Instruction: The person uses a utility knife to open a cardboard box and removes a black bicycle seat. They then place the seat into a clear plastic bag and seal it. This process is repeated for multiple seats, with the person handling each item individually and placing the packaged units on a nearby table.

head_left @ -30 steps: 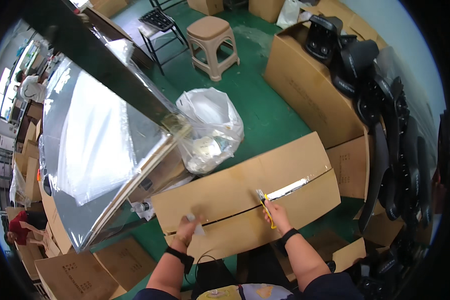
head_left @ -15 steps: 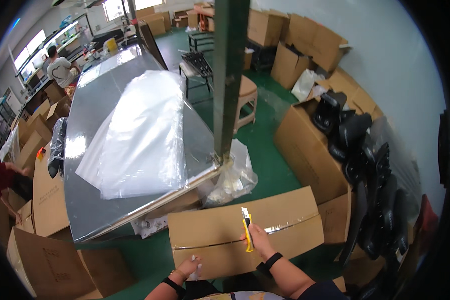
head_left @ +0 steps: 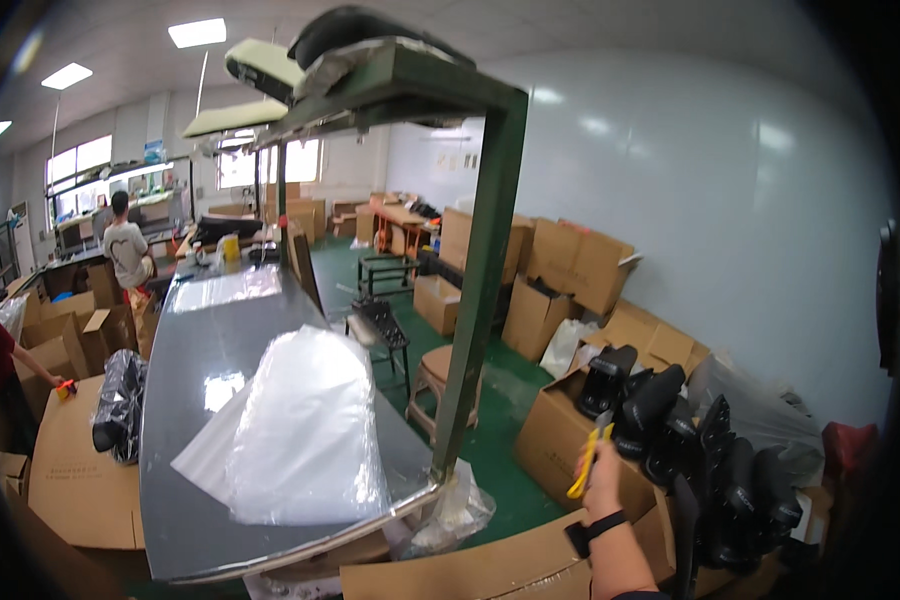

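The right hand [head_left: 603, 485] is up, fingers closed around a slim yellow-handled utility knife [head_left: 588, 458], blade pointing upward, in front of a brown cardboard carton [head_left: 550, 425] heaped with curved black moulded pieces [head_left: 650, 410]! Below it, at the bottom edge, sits a long brown cardboard box [head_left: 450, 577] near a grey-topped table [head_left: 185, 500]; the left hand's grip, I can't tell.

There was one right hand [head_left: 602, 482], one yellow cutter [head_left: 587, 460], one black wristband [head_left: 607, 523], two co-workers [head_left: 127, 250], one grey tabletop [head_left: 195, 345], one tan stool [head_left: 437, 364], one yellow container [head_left: 231, 247] and one plastic-wrapped black piece [head_left: 120, 408]. Ceiling lights [head_left: 197, 33] numbered three. Black padded pieces [head_left: 653, 400] came to more than five, and cartons [head_left: 80, 485] to more than eight, both overlapping too much for exact counting.
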Action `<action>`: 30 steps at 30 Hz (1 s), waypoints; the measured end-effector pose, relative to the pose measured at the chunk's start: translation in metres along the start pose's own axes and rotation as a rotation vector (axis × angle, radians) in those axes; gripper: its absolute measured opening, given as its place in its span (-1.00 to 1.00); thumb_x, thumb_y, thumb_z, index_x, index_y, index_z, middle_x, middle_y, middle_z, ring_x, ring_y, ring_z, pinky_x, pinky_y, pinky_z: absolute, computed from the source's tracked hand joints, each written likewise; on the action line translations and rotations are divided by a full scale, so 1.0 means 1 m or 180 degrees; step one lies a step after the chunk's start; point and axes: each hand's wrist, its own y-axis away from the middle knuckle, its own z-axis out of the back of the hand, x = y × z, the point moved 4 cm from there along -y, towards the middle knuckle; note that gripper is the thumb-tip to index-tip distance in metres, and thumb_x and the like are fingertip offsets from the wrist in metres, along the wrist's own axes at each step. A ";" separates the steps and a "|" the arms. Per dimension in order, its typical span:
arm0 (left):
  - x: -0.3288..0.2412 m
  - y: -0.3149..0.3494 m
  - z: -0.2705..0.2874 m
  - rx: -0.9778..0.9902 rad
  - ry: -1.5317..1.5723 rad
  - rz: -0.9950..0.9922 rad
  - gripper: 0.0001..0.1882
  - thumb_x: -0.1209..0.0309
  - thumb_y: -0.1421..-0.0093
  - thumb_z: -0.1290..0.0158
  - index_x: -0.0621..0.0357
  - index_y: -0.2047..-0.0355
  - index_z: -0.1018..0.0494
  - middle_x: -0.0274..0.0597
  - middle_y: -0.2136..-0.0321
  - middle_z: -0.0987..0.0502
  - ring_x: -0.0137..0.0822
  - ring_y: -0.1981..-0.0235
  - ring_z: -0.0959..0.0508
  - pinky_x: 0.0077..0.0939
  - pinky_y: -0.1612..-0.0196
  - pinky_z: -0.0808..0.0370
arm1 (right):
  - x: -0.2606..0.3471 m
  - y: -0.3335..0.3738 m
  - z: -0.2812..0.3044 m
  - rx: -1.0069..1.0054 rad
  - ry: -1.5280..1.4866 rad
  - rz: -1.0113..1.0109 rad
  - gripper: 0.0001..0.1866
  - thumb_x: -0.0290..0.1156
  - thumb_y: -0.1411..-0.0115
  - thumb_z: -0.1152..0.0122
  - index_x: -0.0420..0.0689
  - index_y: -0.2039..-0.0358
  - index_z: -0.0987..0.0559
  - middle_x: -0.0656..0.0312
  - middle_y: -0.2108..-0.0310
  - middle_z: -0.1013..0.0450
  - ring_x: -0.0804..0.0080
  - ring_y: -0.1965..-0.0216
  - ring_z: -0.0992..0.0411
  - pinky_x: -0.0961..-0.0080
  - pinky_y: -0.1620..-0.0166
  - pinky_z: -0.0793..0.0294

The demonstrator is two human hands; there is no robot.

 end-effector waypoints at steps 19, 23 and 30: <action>-0.047 0.037 0.082 -0.0083 0.0002 0.0221 -0.78 0.17 -0.17 -0.09 -0.02 0.41 -0.33 -0.42 0.71 -0.24 -0.48 0.74 -0.24 -0.52 0.69 -0.18 | 0.363 0.140 -0.378 -0.0093 0.1618 0.5997 -0.83 -0.35 -0.08 -0.27 0.04 0.27 -0.61 0.33 0.27 -0.56 0.29 0.24 -0.48 0.36 0.07 -0.34; -0.038 0.058 0.099 -0.0444 0.0779 0.0521 -0.75 0.17 -0.19 -0.06 0.08 0.38 -0.42 -0.31 0.69 -0.32 -0.42 0.69 -0.28 -0.44 0.63 -0.22 | 0.367 0.130 -0.413 -0.0391 0.1808 0.6262 -0.84 -0.37 -0.10 -0.22 0.08 0.27 -0.63 0.40 0.26 -0.56 0.35 0.18 -0.44 0.41 -0.03 -0.19; -0.057 0.073 0.103 -0.0458 0.0725 0.0422 -0.79 0.22 -0.18 -0.06 0.09 0.41 -0.42 -0.29 0.69 -0.36 -0.43 0.70 -0.30 -0.46 0.65 -0.23 | 0.368 0.084 -0.427 0.1014 0.2097 0.5387 -0.68 -0.21 -0.26 0.11 0.07 0.11 -0.59 0.26 0.12 -0.51 0.25 -0.03 -0.36 0.07 -0.14 -0.19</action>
